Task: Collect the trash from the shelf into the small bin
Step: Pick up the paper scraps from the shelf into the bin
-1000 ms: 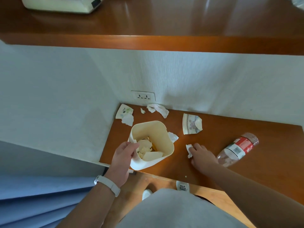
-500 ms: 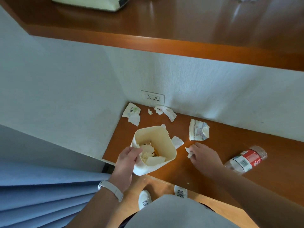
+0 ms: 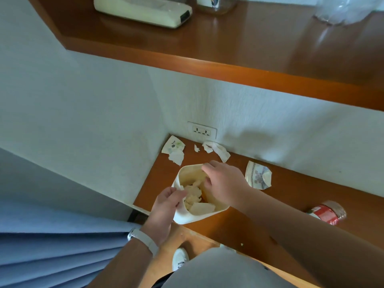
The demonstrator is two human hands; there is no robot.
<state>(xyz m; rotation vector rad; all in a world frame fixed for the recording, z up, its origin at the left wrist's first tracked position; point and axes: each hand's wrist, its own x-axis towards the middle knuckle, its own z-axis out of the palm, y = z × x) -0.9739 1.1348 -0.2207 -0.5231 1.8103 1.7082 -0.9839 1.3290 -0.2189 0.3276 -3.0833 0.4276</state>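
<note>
Cream small bin [image 3: 184,217]: left hand [image 3: 166,206] has its grip clasped on the rim; right hand [image 3: 225,183] over the mouth, grip unreadable, seemingly mid-drop. Next, crushed cup [image 3: 257,175] just beyond.

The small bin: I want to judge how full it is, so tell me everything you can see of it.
The small bin is cream, plastic-looking and open-topped, with a rounded-corner rim. It sits at the front left edge of the lower shelf, apparently tilted toward the person, partly filled with crumpled white paper scraps. The left hand grips its near rim; the right hand hovers over its mouth, hiding the far right rim.
</note>
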